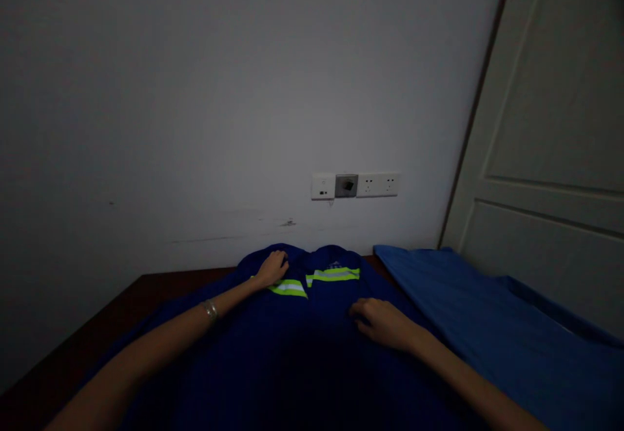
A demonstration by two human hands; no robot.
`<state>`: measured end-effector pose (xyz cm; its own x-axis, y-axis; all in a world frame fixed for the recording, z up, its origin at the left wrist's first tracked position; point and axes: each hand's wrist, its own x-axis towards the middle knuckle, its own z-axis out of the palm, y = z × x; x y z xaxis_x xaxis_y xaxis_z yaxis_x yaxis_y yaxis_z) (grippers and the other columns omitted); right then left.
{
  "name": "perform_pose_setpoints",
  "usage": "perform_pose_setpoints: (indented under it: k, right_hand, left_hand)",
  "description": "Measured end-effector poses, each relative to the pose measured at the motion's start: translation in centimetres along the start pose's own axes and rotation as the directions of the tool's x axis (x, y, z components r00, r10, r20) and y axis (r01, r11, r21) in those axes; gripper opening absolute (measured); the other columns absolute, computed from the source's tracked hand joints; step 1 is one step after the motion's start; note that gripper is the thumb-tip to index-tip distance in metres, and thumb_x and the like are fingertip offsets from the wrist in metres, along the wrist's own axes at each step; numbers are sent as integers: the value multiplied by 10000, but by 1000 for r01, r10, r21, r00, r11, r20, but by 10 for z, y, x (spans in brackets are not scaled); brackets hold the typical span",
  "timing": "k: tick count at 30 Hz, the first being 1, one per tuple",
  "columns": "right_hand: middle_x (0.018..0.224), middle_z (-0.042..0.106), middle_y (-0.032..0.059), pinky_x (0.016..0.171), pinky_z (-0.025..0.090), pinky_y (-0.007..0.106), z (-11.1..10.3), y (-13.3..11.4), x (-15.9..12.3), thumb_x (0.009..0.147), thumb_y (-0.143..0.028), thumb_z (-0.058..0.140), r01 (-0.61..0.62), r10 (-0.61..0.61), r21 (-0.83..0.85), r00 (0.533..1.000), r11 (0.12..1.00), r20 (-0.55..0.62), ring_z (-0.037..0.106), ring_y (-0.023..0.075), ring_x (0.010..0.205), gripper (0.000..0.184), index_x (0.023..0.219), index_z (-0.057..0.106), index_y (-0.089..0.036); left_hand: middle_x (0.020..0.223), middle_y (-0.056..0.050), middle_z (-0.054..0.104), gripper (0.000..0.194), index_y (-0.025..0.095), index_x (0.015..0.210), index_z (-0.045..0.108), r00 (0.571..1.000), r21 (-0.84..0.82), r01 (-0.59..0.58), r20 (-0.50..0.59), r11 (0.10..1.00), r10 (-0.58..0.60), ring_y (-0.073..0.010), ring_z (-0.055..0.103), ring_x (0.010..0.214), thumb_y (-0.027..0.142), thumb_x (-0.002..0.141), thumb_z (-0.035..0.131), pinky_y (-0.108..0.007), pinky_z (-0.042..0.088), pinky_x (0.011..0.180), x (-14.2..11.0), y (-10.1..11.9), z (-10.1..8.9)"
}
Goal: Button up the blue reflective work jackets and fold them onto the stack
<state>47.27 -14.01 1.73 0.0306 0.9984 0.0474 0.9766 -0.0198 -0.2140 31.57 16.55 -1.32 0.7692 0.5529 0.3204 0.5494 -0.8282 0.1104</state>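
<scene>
A dark blue work jacket with yellow-green and silver reflective stripes lies spread out, its collar end towards the wall. My left hand rests on its upper left chest, just above the stripe, fingers stretched out over the cloth. A silver-coloured bracelet circles my left wrist. Lower on the jacket's right side is my right hand, its fingers loosely bent and apart from the thumb, with no cloth visibly gathered in them. The jacket's lower part is lost in deep shadow.
The jacket lies on a dark reddish-brown surface against a pale wall. To the right is a lighter blue cloth, beside a pale panelled door. Wall sockets sit above the jacket's collar.
</scene>
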Motion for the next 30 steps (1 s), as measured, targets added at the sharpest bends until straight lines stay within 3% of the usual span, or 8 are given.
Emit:
perform_pose_setpoints:
  k: [4, 8, 17, 25, 30]
  right_hand:
    - [963, 651, 77, 719, 404, 262, 13, -4, 34, 768, -166, 417, 44, -44, -28, 999, 999, 21, 602, 201, 901, 284, 960, 625, -187]
    - [960, 650, 78, 694, 385, 254, 21, -10, 63, 772, -167, 412, 56, -55, -22, 998, 998, 39, 594, 199, 891, 272, 938, 627, -189]
    - [934, 647, 91, 677, 368, 251, 44, -29, 102, 799, -187, 402, 67, -67, -2, 998, 998, -21, 591, 193, 845, 258, 896, 641, -172]
    - [964, 621, 122, 808, 370, 248, 65, -22, 125, 803, -180, 440, 22, -12, 82, 993, 996, -116, 564, 187, 921, 247, 901, 661, -127]
    - [1037, 619, 102, 836, 379, 262, 75, -11, 118, 805, -191, 444, -5, 22, 119, 990, 993, -143, 557, 188, 968, 277, 988, 646, -147]
  left_hand:
    - [931, -72, 612, 232, 166, 875, 593, 989, -8, 85, 120, 996, -84, -175, 565, 882, 252, 840, 381, -255, 416, 772, -26, -19, -15]
    - [876, -56, 646, 228, 178, 816, 619, 972, -11, 110, 211, 994, -105, -178, 595, 809, 279, 817, 414, -238, 418, 666, -53, -25, -23]
    - [862, -48, 648, 203, 183, 784, 627, 930, 6, 133, 345, 991, -126, -177, 596, 797, 251, 786, 437, -232, 424, 640, -99, 0, -40]
    - [934, -68, 614, 222, 194, 840, 621, 935, 33, -22, 356, 999, 9, -191, 588, 800, 270, 796, 417, -263, 446, 662, -130, 26, -45]
    - [910, -57, 643, 226, 200, 856, 631, 957, -11, 65, 283, 998, -60, -195, 600, 820, 283, 795, 430, -259, 444, 675, -119, 38, -31]
